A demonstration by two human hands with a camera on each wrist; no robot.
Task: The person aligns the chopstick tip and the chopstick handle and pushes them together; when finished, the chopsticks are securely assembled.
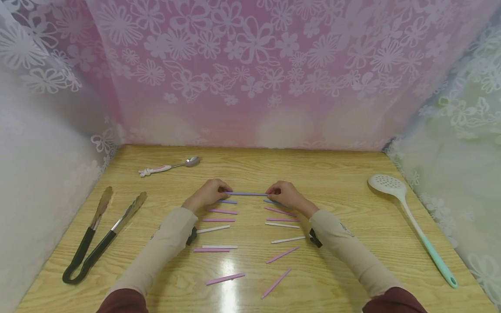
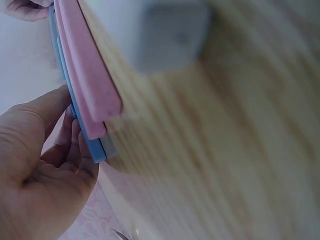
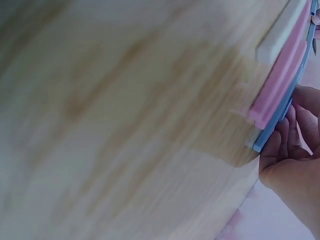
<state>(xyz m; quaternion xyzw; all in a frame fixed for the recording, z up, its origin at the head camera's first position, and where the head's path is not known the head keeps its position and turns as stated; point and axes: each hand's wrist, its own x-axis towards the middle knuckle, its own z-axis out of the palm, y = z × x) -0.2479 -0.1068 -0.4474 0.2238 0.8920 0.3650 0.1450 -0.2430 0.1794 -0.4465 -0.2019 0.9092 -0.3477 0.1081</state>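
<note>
Between my two hands stretches a thin blue stick, level and running left to right. My left hand pinches its left end, and my right hand pinches the other end. Just below lie two shorter blue sticks, one near the left fingers and one partly covered by the right hand. In the left wrist view, thumb and fingers of the left hand are close around blue, beside pink sticks. The right wrist view has the right hand beside a pink stick.
Two columns of loose pink and white sticks lie nearer me, including a pink one and a white one. Tongs lie at left, a spoon at back left, a slotted skimmer at right. Floral curtains surround the wooden table.
</note>
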